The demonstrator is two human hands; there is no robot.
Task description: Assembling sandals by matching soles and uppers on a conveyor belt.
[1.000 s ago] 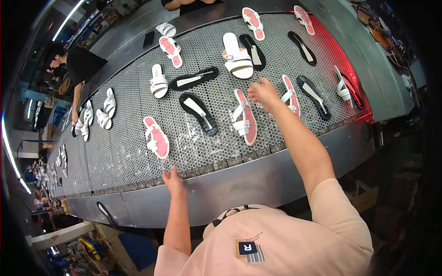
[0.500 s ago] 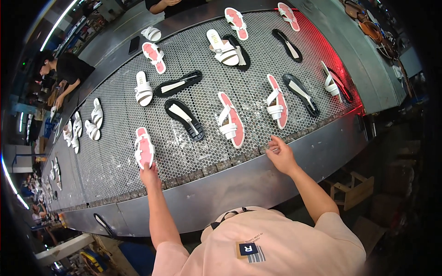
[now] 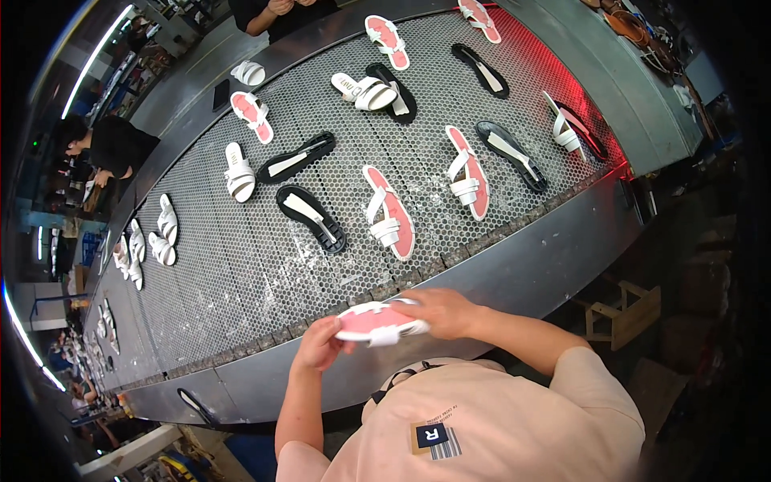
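A white strapped sandal upper (image 3: 373, 320) with its pink underside showing is held level in front of my chest, over the metal edge of the conveyor. My left hand (image 3: 321, 344) grips one end of it. At the other end my right hand (image 3: 443, 312) is closed on it, fingers partly hidden behind. Just beyond on the mesh conveyor belt (image 3: 233, 281) lie a similar upper (image 3: 389, 215) and another (image 3: 469, 175), pink sides up. Beside them are a black sole (image 3: 312, 218) and a second black sole (image 3: 511, 157), each with a pale strip.
More white sandals (image 3: 239, 173) and black soles are spread over the belt, some overlapping. Red light glows at its right end, by a grey metal housing (image 3: 594, 88). A wooden stool (image 3: 622, 313) stands low right. One person (image 3: 120, 153) works at far left, another (image 3: 281, 14) across the belt.
My left hand has lifted the sandal upper off the belt and brought it right and nearer. My right hand has come in from the belt's edge and taken its other end.
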